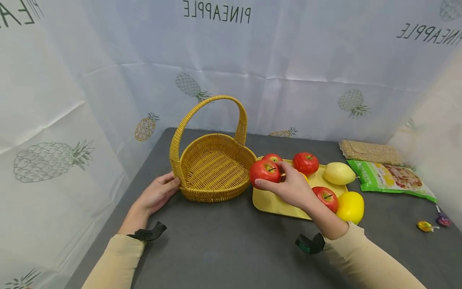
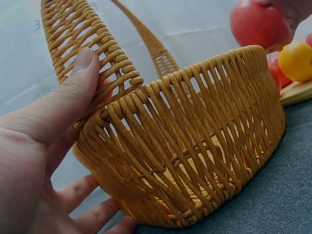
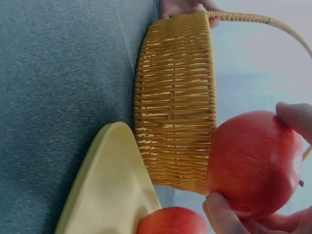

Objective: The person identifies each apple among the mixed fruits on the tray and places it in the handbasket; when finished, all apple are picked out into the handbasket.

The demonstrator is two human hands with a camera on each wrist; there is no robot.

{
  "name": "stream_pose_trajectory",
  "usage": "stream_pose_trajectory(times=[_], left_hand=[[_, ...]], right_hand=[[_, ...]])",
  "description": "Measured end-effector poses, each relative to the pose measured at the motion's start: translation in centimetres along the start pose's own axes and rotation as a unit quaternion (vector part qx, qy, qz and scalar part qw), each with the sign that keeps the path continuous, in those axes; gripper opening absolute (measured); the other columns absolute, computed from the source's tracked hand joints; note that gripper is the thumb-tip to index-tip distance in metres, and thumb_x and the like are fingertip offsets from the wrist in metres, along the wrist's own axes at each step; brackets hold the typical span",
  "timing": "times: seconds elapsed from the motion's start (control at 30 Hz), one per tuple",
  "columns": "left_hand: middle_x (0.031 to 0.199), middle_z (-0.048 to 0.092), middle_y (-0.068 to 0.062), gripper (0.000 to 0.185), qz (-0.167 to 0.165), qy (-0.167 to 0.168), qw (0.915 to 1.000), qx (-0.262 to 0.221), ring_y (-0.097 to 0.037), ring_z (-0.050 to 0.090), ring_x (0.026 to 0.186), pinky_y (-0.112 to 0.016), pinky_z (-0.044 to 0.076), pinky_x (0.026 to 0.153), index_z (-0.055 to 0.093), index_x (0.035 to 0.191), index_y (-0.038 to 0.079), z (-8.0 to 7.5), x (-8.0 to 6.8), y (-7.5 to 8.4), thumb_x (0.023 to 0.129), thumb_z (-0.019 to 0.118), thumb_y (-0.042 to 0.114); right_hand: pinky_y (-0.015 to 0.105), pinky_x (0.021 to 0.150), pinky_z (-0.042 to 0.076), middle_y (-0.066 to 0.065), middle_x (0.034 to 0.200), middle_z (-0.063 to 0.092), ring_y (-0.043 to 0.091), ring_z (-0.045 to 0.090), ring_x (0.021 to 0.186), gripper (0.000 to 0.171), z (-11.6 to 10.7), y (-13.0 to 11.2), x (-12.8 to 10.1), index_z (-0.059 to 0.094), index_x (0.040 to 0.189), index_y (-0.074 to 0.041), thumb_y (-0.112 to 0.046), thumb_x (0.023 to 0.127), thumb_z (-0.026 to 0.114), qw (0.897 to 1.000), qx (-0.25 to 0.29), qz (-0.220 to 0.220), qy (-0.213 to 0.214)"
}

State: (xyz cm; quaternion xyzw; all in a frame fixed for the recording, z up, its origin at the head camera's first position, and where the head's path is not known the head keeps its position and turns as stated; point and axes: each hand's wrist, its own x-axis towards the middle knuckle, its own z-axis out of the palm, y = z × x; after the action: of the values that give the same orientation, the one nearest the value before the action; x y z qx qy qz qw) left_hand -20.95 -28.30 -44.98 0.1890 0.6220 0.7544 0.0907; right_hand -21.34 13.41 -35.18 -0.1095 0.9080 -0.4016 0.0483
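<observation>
A yellow wicker basket (image 1: 213, 195) with a tall arched handle stands on the dark tabletop. At its left side my left hand (image 1: 160, 193) holds the base of the handle, thumb (image 2: 80, 73) against the weave and the other fingers along the outer wall. My right hand (image 1: 294, 186) grips a red apple (image 1: 264, 173) between thumb and fingers. That apple is in the air beside the basket's right rim, above the left end of a pale yellow tray (image 1: 265, 202). From the right wrist view, the held apple (image 3: 256, 163) appears close to the basket wall (image 3: 175, 97).
On the tray are more red apples (image 1: 305, 163), a pale yellow fruit (image 1: 339, 173) and a partly hidden orange-yellow fruit (image 2: 297, 61). A bright yellow fruit (image 1: 350, 206) sits at its right corner. Farther right lie a green food bag (image 1: 391, 180), a grain pack (image 1: 371, 152) and wrapped lollipops (image 1: 425, 226).
</observation>
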Motion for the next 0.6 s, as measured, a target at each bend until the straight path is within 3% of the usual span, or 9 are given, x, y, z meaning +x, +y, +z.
stream_pose_trajectory(times=[0.3, 0.47, 0.6], left_hand=[[0.152, 0.048, -0.004, 0.029, -0.010, 0.009, 0.9999, 0.004, -0.016, 0.045, 0.139, -0.026, 0.044, 0.106, 0.069, 0.132, 0.024, 0.1, -0.2, 0.2, 0.110, 0.053, 0.016], [0.152, 0.048, -0.006, 0.029, -0.015, 0.014, 0.9998, 0.004, -0.017, 0.047, 0.137, -0.026, 0.044, 0.106, 0.069, 0.132, 0.023, 0.2, -0.2, 0.2, 0.110, 0.053, 0.015], [0.155, 0.042, -0.012, 0.033, -0.024, 0.026, 0.9994, 0.007, -0.015, 0.046, 0.138, -0.025, 0.044, 0.105, 0.063, 0.140, 0.011, 0.1, -0.2, 0.1, 0.109, 0.054, 0.015]], right_hand=[[0.040, 0.084, 0.056, 0.004, 0.129, 0.060, 0.024, 0.062, 0.112, 0.092, -0.1, -1.2, 1.0, 0.046, 0.147, -0.017, -0.067, 0.079, 0.079, 0.999, 0.026, 0.007, -0.020], [0.042, 0.086, 0.055, 0.007, 0.131, 0.059, 0.026, 0.060, 0.115, 0.092, 0.0, -1.5, 1.3, 0.045, 0.148, -0.014, -0.066, 0.080, 0.079, 0.999, 0.021, -0.002, -0.024], [0.042, 0.087, 0.054, 0.009, 0.130, 0.060, 0.027, 0.060, 0.114, 0.091, 0.1, -1.4, 1.7, 0.045, 0.148, -0.012, -0.064, 0.082, 0.079, 1.000, 0.017, -0.006, -0.021]])
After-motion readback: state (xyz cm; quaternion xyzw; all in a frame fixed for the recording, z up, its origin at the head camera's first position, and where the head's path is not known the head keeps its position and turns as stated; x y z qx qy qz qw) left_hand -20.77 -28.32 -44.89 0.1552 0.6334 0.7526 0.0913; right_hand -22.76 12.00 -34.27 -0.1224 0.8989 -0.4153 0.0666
